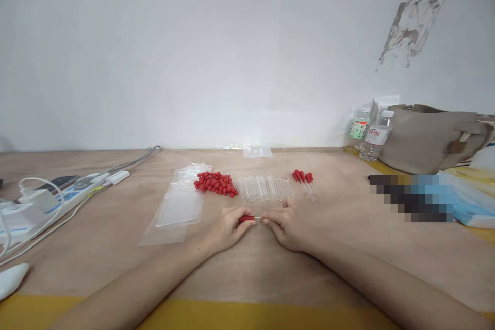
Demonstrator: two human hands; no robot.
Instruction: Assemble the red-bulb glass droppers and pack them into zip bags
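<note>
Your left hand (229, 228) closes its fingertips around a red bulb (246, 218), your right hand (288, 224) pinches a thin clear tube (258, 218); both lie in line between your hands, long axis left to right, bulb nearer the left; the plastic bags (180, 206) beyond your left forearm lie flat, seemingly unfilled

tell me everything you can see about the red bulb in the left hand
The red bulb is small and slim and looks like rubber. It lies roughly level, pinched in the left hand, which hides part of it. Its end toward the right hand meets a thin clear tube; how far the tube goes in is too small to tell. It sits on the person's side of the row of clear tubes.
</note>
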